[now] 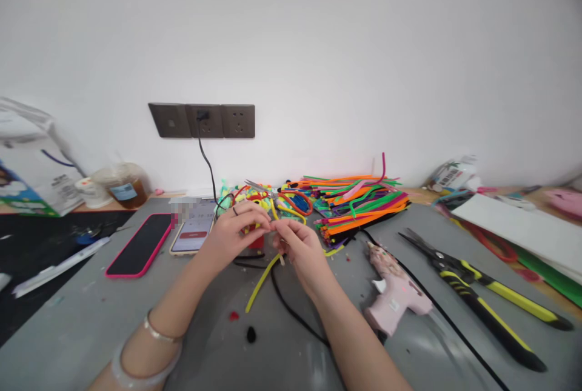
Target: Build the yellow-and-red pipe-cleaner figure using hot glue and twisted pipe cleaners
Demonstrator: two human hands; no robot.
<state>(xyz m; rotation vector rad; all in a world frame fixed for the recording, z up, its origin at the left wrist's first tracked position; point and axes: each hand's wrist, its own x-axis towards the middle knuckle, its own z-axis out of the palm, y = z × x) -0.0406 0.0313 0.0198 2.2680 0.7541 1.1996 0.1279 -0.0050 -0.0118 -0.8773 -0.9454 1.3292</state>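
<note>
My left hand (240, 230) and my right hand (297, 248) meet fingertip to fingertip over the grey mat (213, 342). Both are closed in a pinch; what lies between the fingers is too small and blurred to name. A short pale piece (282, 259) pokes out beneath the right fingers. Under the hands, a yellow pipe cleaner (258, 285) slants toward me, and something red (256, 243) shows below the left fingers. Closer to me lie a small red bit (233, 316) and a black teardrop-shaped piece (251, 334).
Bundled colourful pipe cleaners (364, 206) lie behind, beside red-handled scissors (295, 200). At right are a pink glue gun (393, 294) with a black cord and yellow-black pliers (482, 294). Two phones (140, 245) and a drink cup (125, 188) stand left, below a wall socket (204, 121).
</note>
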